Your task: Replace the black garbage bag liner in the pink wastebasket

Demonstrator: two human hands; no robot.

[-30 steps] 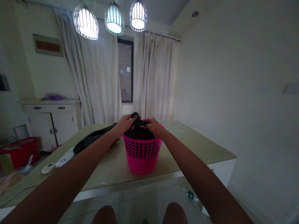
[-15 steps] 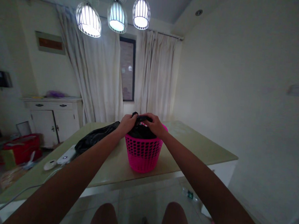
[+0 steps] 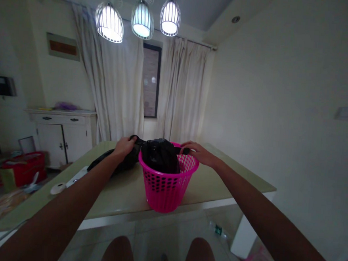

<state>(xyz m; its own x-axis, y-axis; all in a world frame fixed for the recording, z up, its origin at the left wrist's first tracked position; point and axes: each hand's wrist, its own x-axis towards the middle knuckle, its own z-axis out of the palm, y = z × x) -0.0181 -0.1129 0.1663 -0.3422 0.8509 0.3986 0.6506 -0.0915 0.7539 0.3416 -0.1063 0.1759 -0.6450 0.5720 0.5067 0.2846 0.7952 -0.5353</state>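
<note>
A bright pink plastic basket (image 3: 165, 193) with a perforated wall stands on the pale green table near its front edge. Bunched inside its mouth and rising above the rim is a black plastic bag (image 3: 160, 155). My left hand (image 3: 125, 146) is closed on one stretched end of the bag, left of the basket. On the right, my right hand (image 3: 198, 152) pinches the opposite end over the basket's right rim. Between the hands the bag is pulled out sideways. Another dark plastic heap (image 3: 126, 165) lies on the table behind my left forearm, partly hidden.
The green tabletop (image 3: 227, 182) extends to both sides. At its left edge lie a small white round object (image 3: 58, 188) and a white power strip (image 3: 78, 176). A plastic bottle (image 3: 218, 230) lies on the floor below. A white cabinet (image 3: 50, 137) stands back left.
My hands have moved apart, left and right, stretching the black bag between them. The basket now appears slightly nearer and lower in view.
</note>
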